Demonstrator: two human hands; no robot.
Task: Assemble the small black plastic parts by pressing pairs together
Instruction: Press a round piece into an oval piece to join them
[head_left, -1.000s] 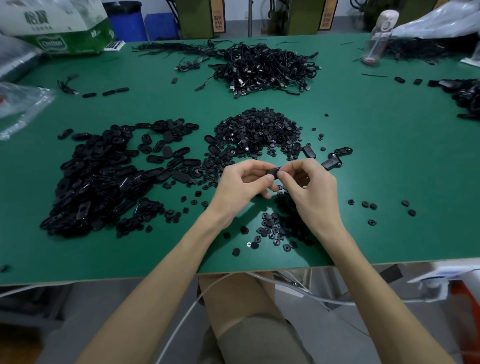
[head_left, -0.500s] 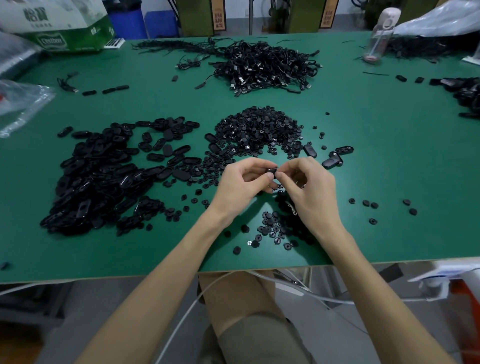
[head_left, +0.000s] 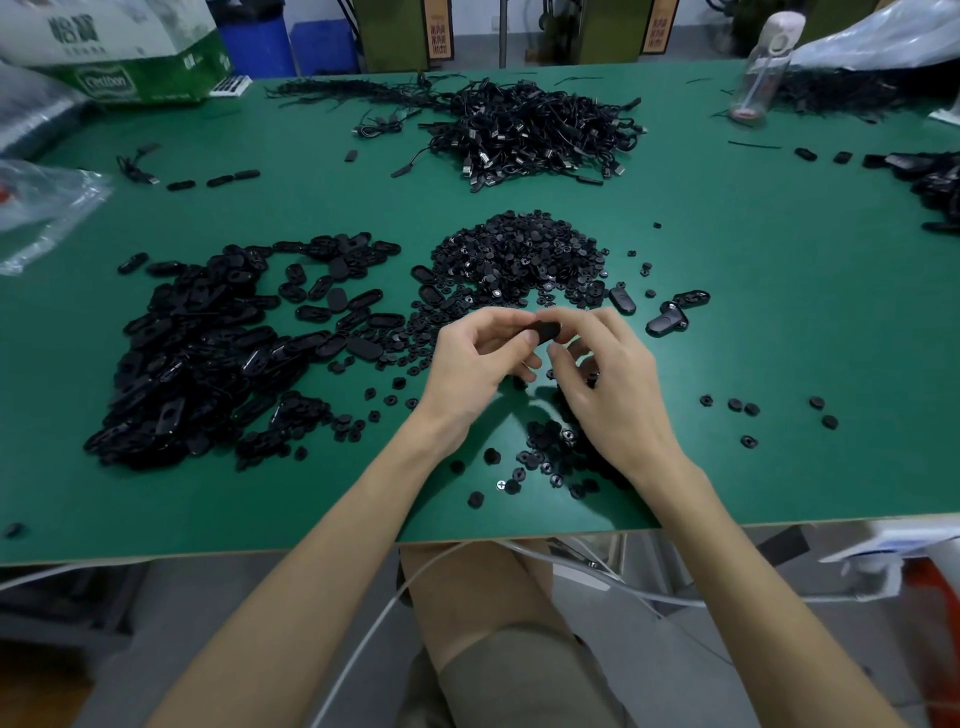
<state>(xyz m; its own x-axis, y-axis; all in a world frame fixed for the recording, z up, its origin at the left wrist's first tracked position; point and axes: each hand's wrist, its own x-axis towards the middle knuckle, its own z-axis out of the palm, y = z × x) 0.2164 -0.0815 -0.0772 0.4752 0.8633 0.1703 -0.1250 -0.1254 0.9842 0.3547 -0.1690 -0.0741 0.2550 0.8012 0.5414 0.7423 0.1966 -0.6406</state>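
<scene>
Both hands are meeting just above the green table (head_left: 779, 249), near its front edge, and are sharing one black oval part (head_left: 545, 330) between them. The left hand (head_left: 475, 366) is pinching the part's left end between thumb and forefinger, its other fingers curling underneath. The right hand (head_left: 610, 387) is closing curled fingertips on the right end, so each hand is grasping the same part and neither is lying loose. The part is hovering clear of the tabletop, tilted slightly. At nine o'clock from the hands a broad heap of oval shells (head_left: 208, 353) is spreading across the table. At twelve o'clock a mound of small round pieces (head_left: 519, 257) is sitting just beyond the fingers. At six o'clock, under the right wrist, scattered round pieces (head_left: 543, 457) are lying near the table's edge. At two o'clock a few finished pieces (head_left: 667, 319) are resting close together. Farther out at twelve o'clock a tangle of cables (head_left: 530, 130) is lying, and a clear bottle (head_left: 763, 67) is standing at one o'clock by the far edge.
</scene>
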